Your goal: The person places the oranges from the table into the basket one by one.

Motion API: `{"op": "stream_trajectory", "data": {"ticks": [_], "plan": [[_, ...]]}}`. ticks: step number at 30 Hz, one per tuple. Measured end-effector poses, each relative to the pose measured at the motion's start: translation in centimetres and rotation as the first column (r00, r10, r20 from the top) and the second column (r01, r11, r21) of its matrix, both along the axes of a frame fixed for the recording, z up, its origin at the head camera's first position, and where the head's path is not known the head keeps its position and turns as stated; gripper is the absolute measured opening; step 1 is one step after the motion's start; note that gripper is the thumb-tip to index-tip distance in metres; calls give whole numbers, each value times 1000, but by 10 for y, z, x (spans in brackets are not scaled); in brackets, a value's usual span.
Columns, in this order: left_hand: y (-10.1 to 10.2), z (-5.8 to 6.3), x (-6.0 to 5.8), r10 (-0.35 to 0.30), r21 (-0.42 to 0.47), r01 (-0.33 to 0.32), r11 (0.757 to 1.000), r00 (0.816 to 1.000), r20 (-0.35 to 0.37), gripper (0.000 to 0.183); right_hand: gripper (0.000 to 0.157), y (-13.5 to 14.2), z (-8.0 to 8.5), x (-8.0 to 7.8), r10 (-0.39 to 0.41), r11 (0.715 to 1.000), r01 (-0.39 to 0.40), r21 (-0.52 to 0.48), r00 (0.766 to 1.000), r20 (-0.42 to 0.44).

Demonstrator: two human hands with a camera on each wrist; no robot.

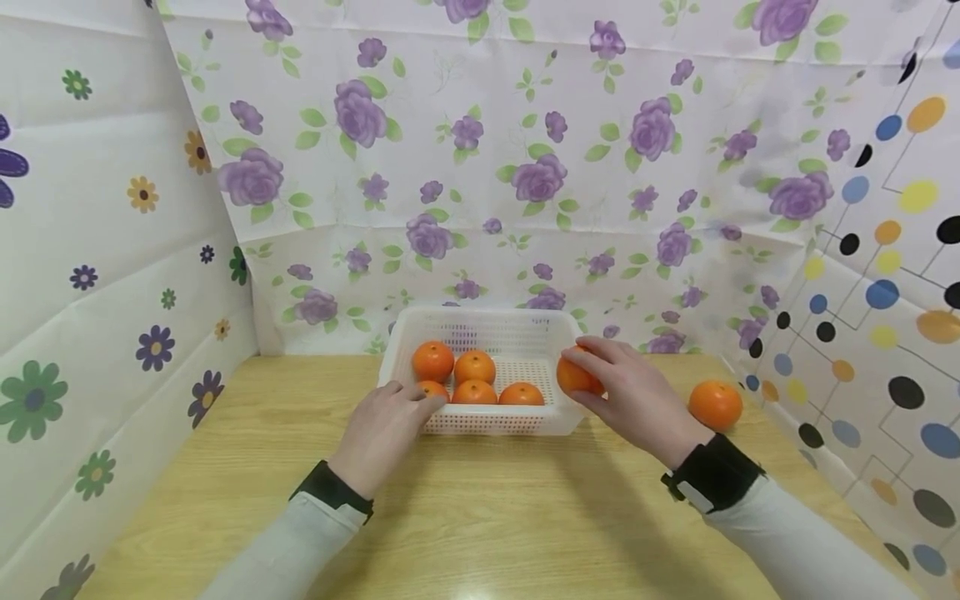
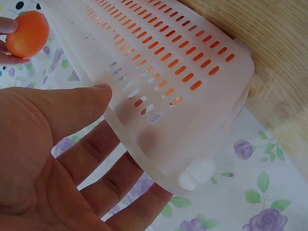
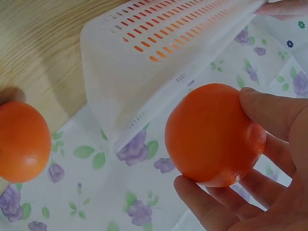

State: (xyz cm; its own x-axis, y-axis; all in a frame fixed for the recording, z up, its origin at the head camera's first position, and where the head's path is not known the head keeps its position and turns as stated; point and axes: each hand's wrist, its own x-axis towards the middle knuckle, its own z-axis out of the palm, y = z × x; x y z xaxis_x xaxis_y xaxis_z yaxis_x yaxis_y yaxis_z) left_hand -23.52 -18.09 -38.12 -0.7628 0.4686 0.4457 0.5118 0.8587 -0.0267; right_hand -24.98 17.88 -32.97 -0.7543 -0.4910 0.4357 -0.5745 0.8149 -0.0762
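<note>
A white perforated plastic basket [image 1: 558, 422] stands on the wooden table, with several oranges [image 1: 475, 367] on its left side. My left hand [image 1: 386, 429] grips the basket's front-left rim; in the left wrist view the thumb lies on the outer face and the fingers reach behind the rim. Between the thumb and fingertips of my right hand [image 1: 637, 393] is another orange [image 3: 215, 134], held up at the basket's right end. The palm side of this hand shows in the right wrist view, apart from the basket wall [image 3: 110, 72].
One loose orange [image 1: 716, 406] sits on the table [image 1: 480, 508] to the right of my right wrist. Flowered sheeting [image 1: 480, 167] hangs behind the basket, and patterned sheets [image 1: 862, 292] border the table at both sides.
</note>
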Motion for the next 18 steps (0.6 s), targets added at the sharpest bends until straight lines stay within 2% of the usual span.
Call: {"op": "stream_trajectory", "data": {"ticks": [6, 18], "plan": [[0, -1, 0, -9, 10, 9, 1000, 1000, -13, 46, 55, -3, -1, -8, 23, 1000, -23, -14, 1000, -5], [1, -1, 0, -17, 12, 18, 1000, 1000, -26, 45, 53, -9, -4, -22, 8, 999, -7, -33, 1000, 16]]}}
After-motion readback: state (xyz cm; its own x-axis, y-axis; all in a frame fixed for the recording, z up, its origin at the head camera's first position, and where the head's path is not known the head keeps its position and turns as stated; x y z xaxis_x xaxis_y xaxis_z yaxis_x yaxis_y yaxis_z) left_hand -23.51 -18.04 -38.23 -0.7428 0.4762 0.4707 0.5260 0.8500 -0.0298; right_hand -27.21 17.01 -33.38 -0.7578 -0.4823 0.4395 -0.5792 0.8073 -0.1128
